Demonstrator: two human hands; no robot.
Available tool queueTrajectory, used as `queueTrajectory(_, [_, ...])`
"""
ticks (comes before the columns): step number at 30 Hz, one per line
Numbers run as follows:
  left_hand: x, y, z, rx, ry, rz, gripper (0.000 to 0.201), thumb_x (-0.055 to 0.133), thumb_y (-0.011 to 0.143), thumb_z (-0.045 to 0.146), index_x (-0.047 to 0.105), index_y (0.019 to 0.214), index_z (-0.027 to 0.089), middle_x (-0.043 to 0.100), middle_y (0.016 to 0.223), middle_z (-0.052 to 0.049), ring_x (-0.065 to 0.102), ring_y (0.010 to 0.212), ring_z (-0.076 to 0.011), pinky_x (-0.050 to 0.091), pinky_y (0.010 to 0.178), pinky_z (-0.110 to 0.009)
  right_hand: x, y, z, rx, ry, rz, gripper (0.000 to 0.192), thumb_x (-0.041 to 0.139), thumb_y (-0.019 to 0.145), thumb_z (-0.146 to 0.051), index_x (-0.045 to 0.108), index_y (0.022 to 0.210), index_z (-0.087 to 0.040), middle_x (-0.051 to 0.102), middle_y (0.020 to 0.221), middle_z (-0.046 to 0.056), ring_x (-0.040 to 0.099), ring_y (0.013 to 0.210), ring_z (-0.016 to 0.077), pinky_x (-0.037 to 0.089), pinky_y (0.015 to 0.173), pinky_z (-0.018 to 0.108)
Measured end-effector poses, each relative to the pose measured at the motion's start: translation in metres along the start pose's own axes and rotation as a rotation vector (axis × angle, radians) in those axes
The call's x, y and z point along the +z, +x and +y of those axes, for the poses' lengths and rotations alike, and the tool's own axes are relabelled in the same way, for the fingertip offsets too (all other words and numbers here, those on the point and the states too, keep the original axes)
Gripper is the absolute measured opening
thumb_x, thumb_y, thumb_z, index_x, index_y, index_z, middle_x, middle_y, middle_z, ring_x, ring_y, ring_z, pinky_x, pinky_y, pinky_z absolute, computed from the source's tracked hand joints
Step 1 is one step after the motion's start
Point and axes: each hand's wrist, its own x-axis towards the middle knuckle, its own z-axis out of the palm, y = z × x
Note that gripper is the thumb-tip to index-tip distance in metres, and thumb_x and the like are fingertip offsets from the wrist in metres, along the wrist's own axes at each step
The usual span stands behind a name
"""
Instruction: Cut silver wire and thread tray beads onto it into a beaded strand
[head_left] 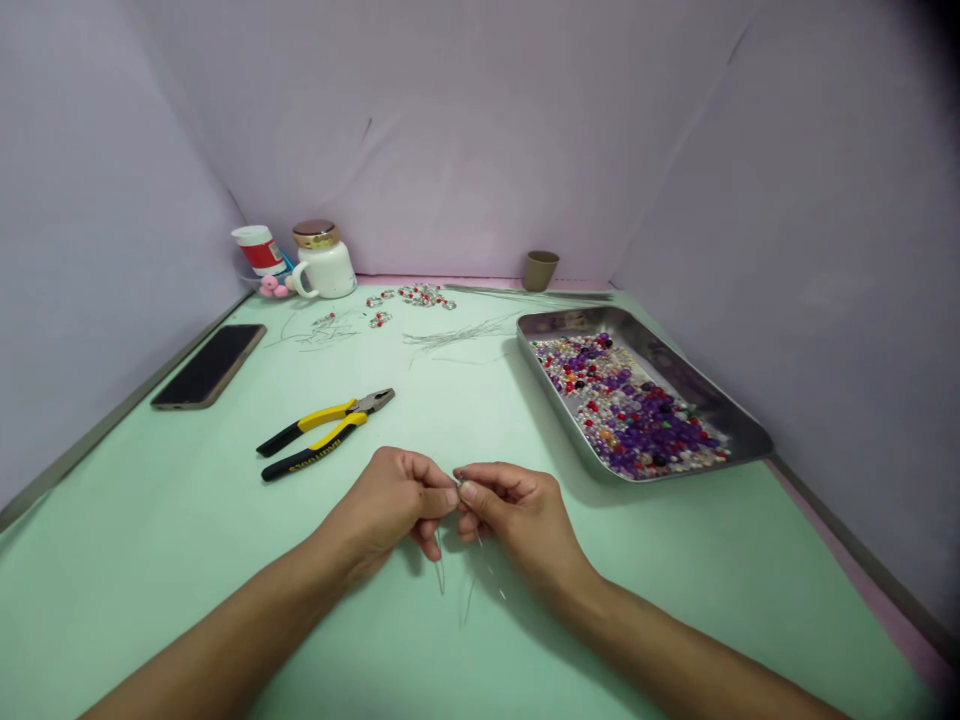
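Fingertip to fingertip, my left hand (409, 500) and my right hand (517, 510) meet over the near middle of the table. Both are closed in a pinch on a thin wire (440, 570), whose loose ends hang below the fingers. Something small and shiny shows between the fingertips, mostly hidden. Beyond my left hand lie pliers (330, 430) with yellow and black handles. To the right of my right hand, a metal tray (577, 450) holds many loose beads (637, 405) in purple, red, white and clear.
At the back stand a white lidded mug (327, 272), a red and white container (259, 250) and a small brown cup (540, 270). Beaded rings (424, 295) and cut wires (457, 333) lie before them. A phone (211, 366) rests at left. Pale walls enclose the table.
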Motion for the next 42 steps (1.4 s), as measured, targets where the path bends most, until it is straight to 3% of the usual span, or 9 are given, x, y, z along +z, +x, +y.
queueTrajectory(4, [0.001, 0.002, -0.003, 0.065, -0.011, -0.016, 0.008, 0.062, 0.059, 0.017, 0.061, 0.054, 0.011, 0.049, 0.036, 0.003, 0.039, 0.032, -0.0057, 0.039, 0.033, -0.02, -0.001, -0.001, 0.0, 0.021, 0.043, 0.023, 0.025, 0.074, 0.054, -0.026, 0.068, 0.073, -0.012, 0.064, 0.054, 0.001, 0.056, 0.043, 0.0105, 0.048, 0.046, 0.025])
queueTrajectory(10, [0.001, 0.003, -0.007, 0.128, 0.02, 0.03, 0.009, 0.06, 0.061, 0.02, 0.061, 0.058, 0.011, 0.058, 0.046, -0.001, 0.038, 0.031, -0.005, 0.027, 0.03, -0.018, -0.002, 0.001, -0.002, -0.001, -0.01, -0.054, 0.021, 0.071, 0.056, -0.025, 0.067, 0.072, -0.012, 0.062, 0.051, 0.0, 0.055, 0.043, 0.0099, 0.048, 0.047, 0.025])
queueTrajectory(17, [0.003, 0.005, -0.009, 0.05, 0.016, 0.091, 0.01, 0.059, 0.061, 0.021, 0.055, 0.056, 0.013, 0.042, 0.036, 0.007, 0.025, 0.027, -0.0016, 0.015, 0.028, -0.017, -0.01, 0.002, -0.004, -0.071, -0.298, -0.117, 0.026, 0.063, 0.059, -0.017, 0.065, 0.084, -0.013, 0.061, 0.06, 0.0, 0.053, 0.05, 0.0103, 0.047, 0.048, 0.024])
queueTrajectory(21, [0.002, 0.007, -0.009, 0.029, 0.043, 0.077, 0.009, 0.059, 0.06, 0.019, 0.055, 0.054, 0.014, 0.037, 0.034, 0.008, 0.025, 0.028, -0.0021, 0.016, 0.029, -0.018, -0.011, 0.002, -0.005, -0.117, -0.411, -0.125, 0.021, 0.06, 0.059, -0.014, 0.066, 0.08, -0.012, 0.058, 0.052, -0.001, 0.05, 0.044, 0.0088, 0.042, 0.044, 0.022])
queueTrajectory(26, [-0.003, 0.006, -0.006, -0.015, -0.066, -0.014, 0.007, 0.061, 0.058, 0.016, 0.055, 0.055, 0.014, 0.035, 0.033, 0.009, 0.023, 0.029, -0.0018, 0.012, 0.03, -0.019, -0.014, 0.009, -0.01, -0.023, -0.284, -0.188, 0.014, 0.061, 0.06, -0.015, 0.063, 0.074, -0.012, 0.056, 0.046, -0.003, 0.051, 0.039, 0.0084, 0.043, 0.043, 0.022])
queueTrajectory(32, [-0.002, 0.008, -0.006, -0.059, -0.262, -0.086, 0.009, 0.064, 0.055, 0.012, 0.055, 0.053, 0.013, 0.032, 0.034, 0.01, 0.016, 0.031, 0.0, 0.01, 0.03, -0.018, -0.019, 0.013, -0.011, -0.04, -0.122, -0.333, 0.017, 0.067, 0.059, -0.018, 0.061, 0.074, -0.013, 0.056, 0.054, -0.004, 0.052, 0.041, 0.0076, 0.049, 0.044, 0.024])
queueTrajectory(42, [-0.001, 0.007, -0.006, 0.002, -0.276, -0.065, 0.009, 0.068, 0.055, 0.014, 0.059, 0.057, 0.011, 0.038, 0.036, 0.008, 0.023, 0.032, -0.0009, 0.016, 0.03, -0.017, -0.021, 0.016, -0.007, 0.024, 0.048, -0.385, 0.024, 0.067, 0.06, -0.016, 0.054, 0.08, -0.015, 0.058, 0.062, -0.003, 0.043, 0.037, 0.0032, 0.048, 0.036, 0.022])
